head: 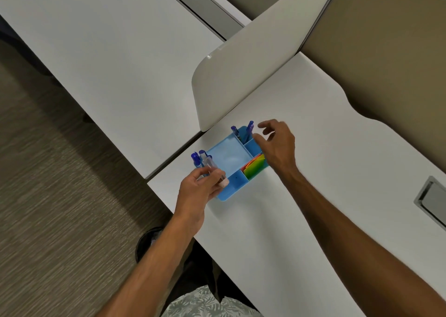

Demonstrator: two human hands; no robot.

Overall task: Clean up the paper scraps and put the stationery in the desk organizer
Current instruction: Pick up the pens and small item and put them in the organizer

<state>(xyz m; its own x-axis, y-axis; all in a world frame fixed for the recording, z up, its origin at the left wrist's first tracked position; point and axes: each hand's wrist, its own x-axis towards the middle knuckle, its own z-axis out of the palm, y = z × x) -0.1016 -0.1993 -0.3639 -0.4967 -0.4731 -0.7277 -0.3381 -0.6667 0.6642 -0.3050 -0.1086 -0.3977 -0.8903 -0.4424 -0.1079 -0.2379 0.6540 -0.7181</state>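
Note:
A light blue desk organizer [229, 158] sits near the left edge of the white desk [313, 196]. Two blue pens [247, 132] stand in its far tall compartment. Coloured sticky notes [254, 168] fill a near-right compartment. My left hand [198, 191] holds a bunch of pens [205, 163] with blue caps and clear barrels, at the organizer's left side. My right hand [277, 145] hovers over the organizer's right side, fingers spread, holding nothing.
An upright white divider panel [253, 63] stands just behind the organizer. A neighbouring white desk [108, 63] lies to the left. A grey cable hatch [432, 200] is set in the desk at right. A black bin [147, 242] stands on the carpet below the desk's edge.

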